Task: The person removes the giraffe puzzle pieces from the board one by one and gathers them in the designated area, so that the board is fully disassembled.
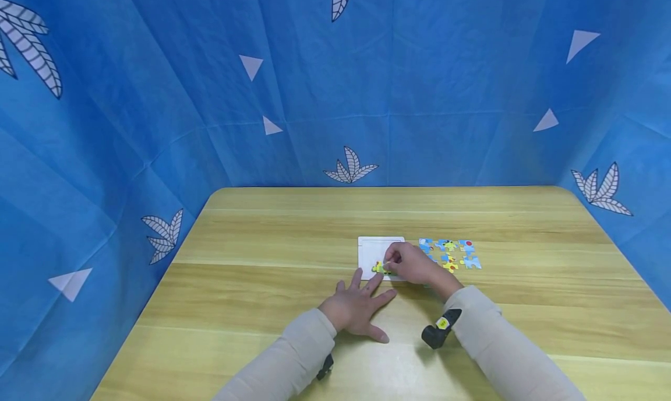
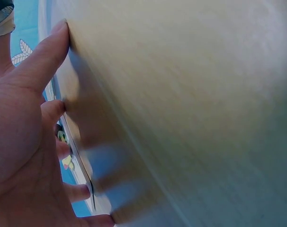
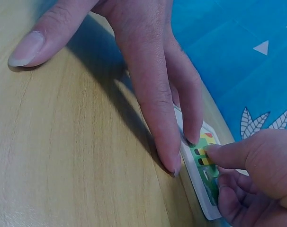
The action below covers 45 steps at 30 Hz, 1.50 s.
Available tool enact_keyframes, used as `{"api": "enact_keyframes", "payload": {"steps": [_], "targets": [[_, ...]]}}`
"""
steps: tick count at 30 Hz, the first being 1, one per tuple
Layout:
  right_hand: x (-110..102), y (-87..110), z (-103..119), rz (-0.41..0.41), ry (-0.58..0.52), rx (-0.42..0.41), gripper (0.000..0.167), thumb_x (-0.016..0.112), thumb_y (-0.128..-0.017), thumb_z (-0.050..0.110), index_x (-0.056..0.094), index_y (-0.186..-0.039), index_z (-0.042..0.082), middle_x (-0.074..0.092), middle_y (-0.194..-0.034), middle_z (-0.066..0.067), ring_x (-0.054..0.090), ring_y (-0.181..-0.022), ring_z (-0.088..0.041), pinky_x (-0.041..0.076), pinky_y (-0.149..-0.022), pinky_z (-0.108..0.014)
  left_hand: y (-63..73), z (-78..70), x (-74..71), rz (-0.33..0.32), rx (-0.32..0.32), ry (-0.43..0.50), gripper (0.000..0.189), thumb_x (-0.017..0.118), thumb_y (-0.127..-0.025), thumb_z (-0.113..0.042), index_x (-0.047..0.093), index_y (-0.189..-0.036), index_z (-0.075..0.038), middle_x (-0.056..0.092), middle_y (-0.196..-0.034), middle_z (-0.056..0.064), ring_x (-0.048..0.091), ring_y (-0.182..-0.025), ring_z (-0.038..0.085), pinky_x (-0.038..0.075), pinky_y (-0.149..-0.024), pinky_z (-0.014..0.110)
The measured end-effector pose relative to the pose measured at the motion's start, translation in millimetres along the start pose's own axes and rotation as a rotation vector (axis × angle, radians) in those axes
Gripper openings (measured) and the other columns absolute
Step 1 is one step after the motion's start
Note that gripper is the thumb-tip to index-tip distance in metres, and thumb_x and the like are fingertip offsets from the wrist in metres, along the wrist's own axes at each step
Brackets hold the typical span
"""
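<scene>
A white puzzle tray [image 1: 370,248] lies on the table, with green and yellow jigsaw pieces [image 3: 200,153] along its near edge. My left hand [image 1: 357,309] is spread flat, fingertips at the tray's near rim and thumb out over the wood. Over the tray, my right hand [image 1: 411,263] has its fingers curled and pinches a green jigsaw piece [image 3: 213,171] between thumb and fingers, down among the placed ones. The fingers partly cover that piece. To the right of the tray, several loose jigsaw pieces [image 1: 470,262] in blue, yellow and red lie face up.
The wooden table [image 1: 251,284] extends to both sides and in front of the tray. A blue curtain [image 1: 325,86] with leaf and triangle prints hangs behind and beside it. A black wrist camera [image 1: 439,330] sits on the right sleeve, just above the tabletop.
</scene>
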State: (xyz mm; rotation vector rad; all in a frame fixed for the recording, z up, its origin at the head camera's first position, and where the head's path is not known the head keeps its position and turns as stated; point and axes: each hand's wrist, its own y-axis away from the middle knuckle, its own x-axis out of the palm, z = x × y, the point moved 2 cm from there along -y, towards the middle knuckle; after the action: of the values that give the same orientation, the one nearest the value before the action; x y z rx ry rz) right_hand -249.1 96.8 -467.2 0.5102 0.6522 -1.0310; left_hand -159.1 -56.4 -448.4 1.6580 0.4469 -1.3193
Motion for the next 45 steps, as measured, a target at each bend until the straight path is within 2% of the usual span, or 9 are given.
{"api": "enact_keyframes", "payload": {"steps": [15,22,32,38,45], "targets": [[-1,0.1,-3,-0.025,-0.064,0.008,0.004,0.062,-0.089,0.009,0.060,-0.086,0.006,0.059,-0.077,-0.002,0.053,-0.071,-0.013,0.044,-0.065,-0.027,-1.2,-1.1,0.7,0.005,0.000,0.019,0.088,0.052,-0.074,-0.077,0.014,-0.148,-0.045,0.007,-0.160,-0.005,0.012,-0.143,0.038,0.032,-0.102,0.059],[-7,3.8,-1,-0.060,-0.097,-0.024,0.004,0.060,-0.090,0.007,0.060,-0.088,0.004,0.059,-0.077,-0.004,0.052,-0.071,-0.014,0.044,-0.065,-0.029,-0.7,-0.6,-1.6,0.011,0.003,0.033,0.089,0.052,-0.075,-0.076,0.015,-0.149,-0.045,0.008,-0.160,-0.004,0.011,-0.143,0.039,0.031,-0.103,0.060],[-24,12.0,-8,-0.102,-0.105,0.010,0.007,0.058,-0.093,0.012,0.060,-0.094,0.006,0.060,-0.084,-0.005,0.055,-0.079,-0.017,0.045,-0.071,-0.032,-2.9,1.2,0.4,0.020,-0.005,0.033,0.090,0.052,-0.074,-0.077,0.013,-0.149,-0.046,0.006,-0.160,-0.004,0.010,-0.144,0.038,0.029,-0.105,0.059],[-38,24.3,-21,-0.123,-0.126,0.028,0.010,0.054,-0.095,0.012,0.059,-0.099,0.003,0.061,-0.089,-0.009,0.057,-0.082,-0.020,0.047,-0.072,-0.033,-1.5,1.6,-0.4,0.019,-0.006,0.055,0.091,0.054,-0.074,-0.076,0.013,-0.149,-0.045,0.006,-0.160,-0.004,0.009,-0.144,0.038,0.027,-0.106,0.060],[-51,38.7,-35,-0.177,-0.090,0.042,0.009,0.055,-0.093,0.009,0.060,-0.097,0.003,0.061,-0.088,-0.008,0.056,-0.082,-0.019,0.045,-0.074,-0.034,0.0,1.5,-1.4,0.015,-0.004,0.086,0.092,0.056,-0.072,-0.075,0.015,-0.149,-0.044,0.007,-0.160,-0.003,0.009,-0.144,0.038,0.026,-0.106,0.061]]}}
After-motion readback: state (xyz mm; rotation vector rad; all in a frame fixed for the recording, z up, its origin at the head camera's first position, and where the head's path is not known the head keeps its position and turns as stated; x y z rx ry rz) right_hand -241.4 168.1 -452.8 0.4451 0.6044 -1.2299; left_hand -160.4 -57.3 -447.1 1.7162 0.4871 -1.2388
